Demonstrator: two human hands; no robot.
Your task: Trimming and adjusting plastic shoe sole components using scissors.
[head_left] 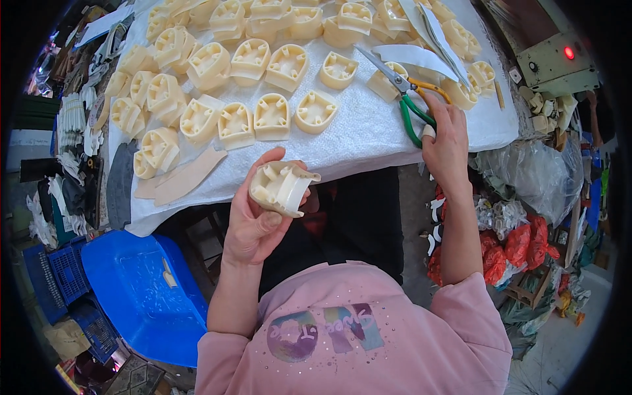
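My left hand (253,220), in front of the table edge, is closed around a cream plastic shoe heel (280,187). Its hollow top with small pegs faces up, and a thin curved lip juts out to the right. At the table's right side, my right hand (446,135) grips scissors (399,80) with one green and one orange handle. The thumb has a white covering on its tip. The blades lie over the white cloth and point to the far left. Several similar heels (272,117) stand in loose rows on the cloth.
A white woven cloth (368,138) covers the table. Pale curved strips (421,59) lie beyond the scissors; beige and grey pieces (181,178) lie at the near left corner. A blue plastic tub (138,289) stands below left. Red bags (520,247) and clear plastic sit at right, below a machine (556,62) with a red light.
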